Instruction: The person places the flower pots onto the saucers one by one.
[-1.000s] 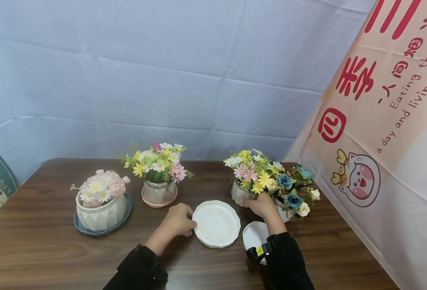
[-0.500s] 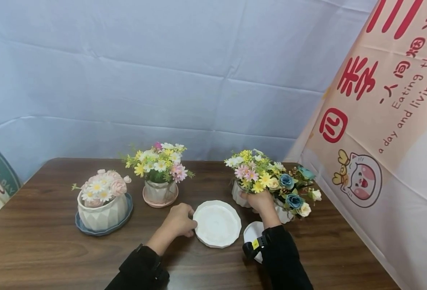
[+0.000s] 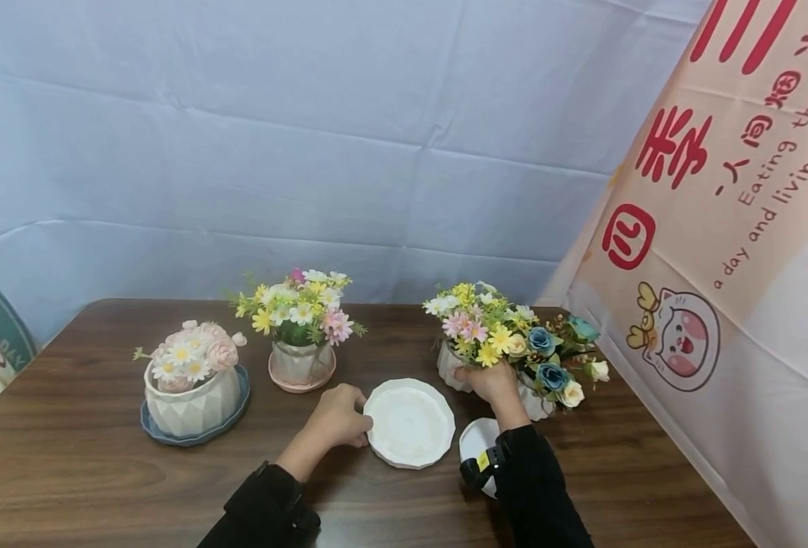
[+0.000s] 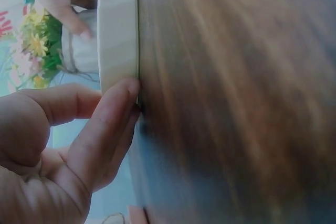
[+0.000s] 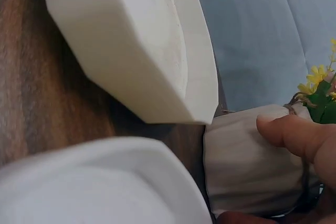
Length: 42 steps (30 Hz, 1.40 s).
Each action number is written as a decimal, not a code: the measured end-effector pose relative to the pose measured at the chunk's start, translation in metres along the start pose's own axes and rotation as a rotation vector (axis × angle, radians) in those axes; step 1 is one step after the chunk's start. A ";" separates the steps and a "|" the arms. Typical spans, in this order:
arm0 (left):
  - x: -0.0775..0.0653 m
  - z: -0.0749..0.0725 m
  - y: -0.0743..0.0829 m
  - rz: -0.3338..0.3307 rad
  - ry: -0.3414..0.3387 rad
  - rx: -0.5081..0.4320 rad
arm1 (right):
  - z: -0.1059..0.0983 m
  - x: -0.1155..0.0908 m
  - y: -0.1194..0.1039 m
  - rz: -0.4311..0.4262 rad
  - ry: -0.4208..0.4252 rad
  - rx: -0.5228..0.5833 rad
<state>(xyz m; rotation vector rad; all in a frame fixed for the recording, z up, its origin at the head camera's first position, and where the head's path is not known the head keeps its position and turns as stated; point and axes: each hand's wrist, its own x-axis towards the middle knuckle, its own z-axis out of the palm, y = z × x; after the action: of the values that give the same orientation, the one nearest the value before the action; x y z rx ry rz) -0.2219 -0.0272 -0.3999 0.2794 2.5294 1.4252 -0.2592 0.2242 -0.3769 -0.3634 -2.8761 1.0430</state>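
My left hand (image 3: 337,417) pinches the left rim of a round white saucer (image 3: 410,423) lying on the table. In the left wrist view, fingertips (image 4: 123,88) press the saucer's side wall near its bottom edge. My right hand (image 3: 494,387) grips a white flowerpot (image 3: 451,368) of yellow, pink and white flowers (image 3: 475,323), standing behind the saucer to the right. Thumb and a finger straddle that pot (image 5: 247,156) in the right wrist view; the other fingers are mostly hidden. Partly under my right forearm lies a smaller white saucer (image 3: 474,441).
Touching or close beside the gripped pot is another white pot (image 3: 538,405) with blue and cream roses (image 3: 552,376). On the left stand a white pot (image 3: 191,407) on a blue saucer (image 3: 239,403) and a pot (image 3: 299,362) on a pink saucer (image 3: 283,386). Hanging cloths enclose the wooden table (image 3: 88,487).
My right wrist and forearm have shifted slightly left, while the hand stays at the pot. The blue roses have shifted a little. The left hand and its saucer look still.
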 end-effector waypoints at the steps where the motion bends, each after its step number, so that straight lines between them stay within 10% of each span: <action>1: 0.000 0.000 0.000 -0.002 -0.001 -0.002 | 0.000 0.000 0.000 0.000 0.000 0.004; 14: 0.001 -0.010 0.004 0.063 0.036 0.019 | -0.002 0.000 0.008 0.013 -0.046 -0.059; 42: 0.033 -0.024 -0.001 -0.050 0.118 -0.021 | -0.003 0.000 0.006 0.041 -0.067 -0.044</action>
<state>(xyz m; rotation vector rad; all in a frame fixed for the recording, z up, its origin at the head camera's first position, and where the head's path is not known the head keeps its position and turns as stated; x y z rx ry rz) -0.2608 -0.0383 -0.3924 0.1315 2.5922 1.4895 -0.2572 0.2305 -0.3781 -0.3993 -2.9679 1.0184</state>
